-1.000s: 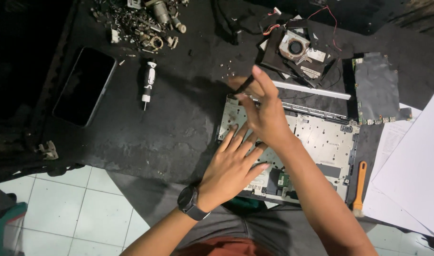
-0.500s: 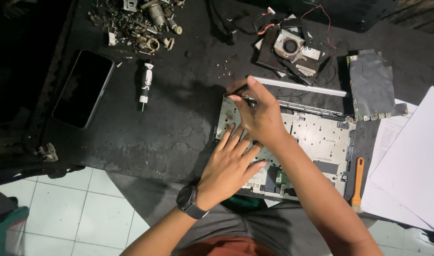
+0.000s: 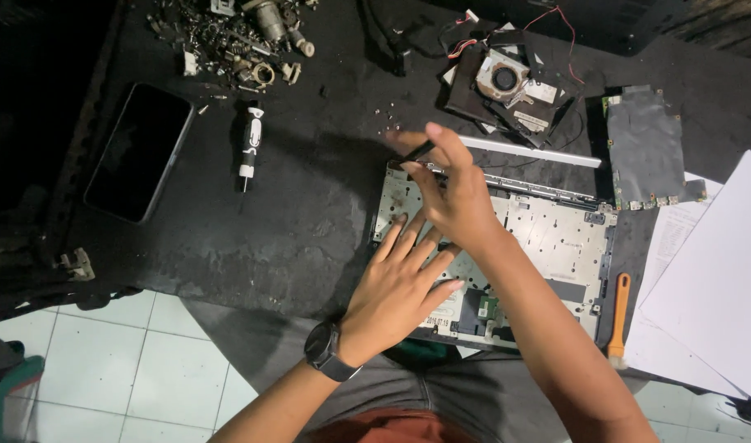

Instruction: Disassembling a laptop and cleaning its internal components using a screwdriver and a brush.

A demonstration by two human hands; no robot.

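A person works over an opened silver laptop chassis [image 3: 548, 238] lying on the near right part of a dark, worn table [image 3: 293, 221]. The left hand [image 3: 400, 287], a black watch [image 3: 330, 351] on its wrist, lies flat with fingers spread on the chassis's near left area. The right hand [image 3: 453, 193] is closed around a thin black screwdriver [image 3: 416, 151], its fingers pinched on the shaft at the chassis's far left corner; the tip is hidden.

Just beyond the chassis lies a long silver strip [image 3: 530, 152], and farther off a removed cooling fan assembly with red wires [image 3: 507, 82]. To the right, a grey shielded circuit board [image 3: 646, 148] rests near white paper sheets [image 3: 712, 271], with an orange plastic pry tool [image 3: 618, 316] just beside the chassis's right edge. On the left of the table lie a black-and-white screwdriver handle [image 3: 250, 143] and a dark smartphone [image 3: 139, 152], with a heap of metal screws and parts [image 3: 236, 41] at the far edge. White floor tiles [image 3: 105, 369] show below.
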